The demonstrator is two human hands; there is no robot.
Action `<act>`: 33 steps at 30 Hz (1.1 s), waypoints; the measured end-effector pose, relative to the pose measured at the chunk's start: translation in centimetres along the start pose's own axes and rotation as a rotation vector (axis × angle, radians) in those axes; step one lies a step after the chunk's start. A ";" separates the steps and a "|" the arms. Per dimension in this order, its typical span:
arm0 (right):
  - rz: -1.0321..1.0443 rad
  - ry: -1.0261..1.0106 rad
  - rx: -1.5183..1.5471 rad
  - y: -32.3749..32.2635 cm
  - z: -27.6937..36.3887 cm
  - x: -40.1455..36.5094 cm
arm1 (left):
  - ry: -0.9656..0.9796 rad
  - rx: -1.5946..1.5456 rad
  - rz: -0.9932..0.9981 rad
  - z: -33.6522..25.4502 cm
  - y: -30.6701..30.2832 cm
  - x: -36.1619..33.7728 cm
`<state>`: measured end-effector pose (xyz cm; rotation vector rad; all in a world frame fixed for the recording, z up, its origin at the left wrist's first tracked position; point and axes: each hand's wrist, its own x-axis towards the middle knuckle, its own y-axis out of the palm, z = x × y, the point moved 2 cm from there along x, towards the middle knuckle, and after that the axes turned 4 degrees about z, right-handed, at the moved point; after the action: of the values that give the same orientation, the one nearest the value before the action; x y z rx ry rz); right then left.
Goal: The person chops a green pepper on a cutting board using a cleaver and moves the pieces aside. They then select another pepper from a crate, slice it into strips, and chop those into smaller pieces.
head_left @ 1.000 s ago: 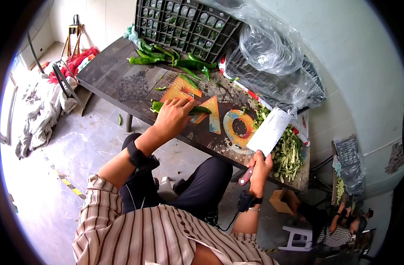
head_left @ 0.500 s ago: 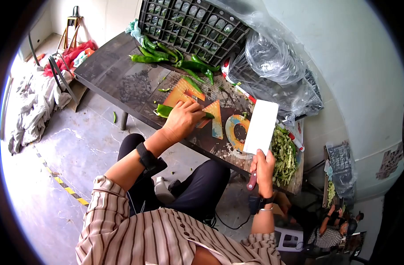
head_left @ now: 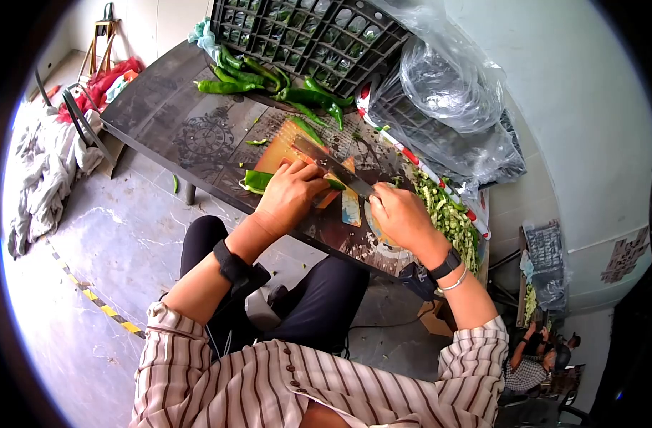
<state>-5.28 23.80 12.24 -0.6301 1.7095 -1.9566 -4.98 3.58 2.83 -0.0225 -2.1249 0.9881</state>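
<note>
Left hand (head_left: pixel 289 192): bent over one green pepper (head_left: pixel 256 180), fingers close together, holding it against the table (head_left: pixel 151 114). Nearer of the two to the pepper.

Right hand (head_left: pixel 403 216): fist closed about the handle of a knife (head_left: pixel 334 166), to the right of the left hand.

Green pepper: directly under the left hand; long axis running left to right, crossways to the left forearm. Blunt end out to the left of that hand, narrow end out to its right, pointing toward the right hand.

Knife: blade reaching from the right fist away and leftward, slantwise past the far side of the left fingers, close to the knuckles. Contact with the pepper: cannot be told.

Cut strips (head_left: pixel 451 222): heaped just right of the right hand.

Loose peppers (head_left: pixel 230 87): grouped well beyond the left hand.

Black crate (head_left: pixel 308 44): farther out, behind the loose peppers; cut off above.

Second person (head_left: pixel 531 372): far off, right of the right forearm; small, dim, handwork unreadable.

Hidden: the pepper's middle, beneath the left palm; left thumb; knife handle, inside the right fist; blade's broad face, turned nearly edge-on.
</note>
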 end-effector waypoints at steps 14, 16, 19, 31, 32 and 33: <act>0.104 -0.068 -0.056 0.0 -0.3 1.4 | -0.023 0.006 -0.024 0.2 0.4 -0.1; 0.126 -0.066 -0.045 0.0 -0.3 1.6 | -0.026 -0.003 -0.038 0.2 0.5 0.0; 0.143 -0.077 -0.047 0.0 -0.6 1.6 | -0.029 -0.007 -0.030 0.1 0.3 0.0; 0.204 -0.029 -0.003 0.2 -1.0 2.1 | -0.048 -0.014 -0.027 0.1 0.3 0.0; 0.209 -0.028 0.002 0.3 -1.0 2.2 | -0.052 -0.016 -0.022 0.0 0.3 0.1; 0.202 -0.025 0.003 0.3 -1.1 2.2 | -0.055 -0.017 -0.028 0.0 0.2 0.1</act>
<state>-7.64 23.28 11.85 -0.4596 1.6847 -1.8025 -5.13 3.77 2.74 0.0261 -2.1778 0.9638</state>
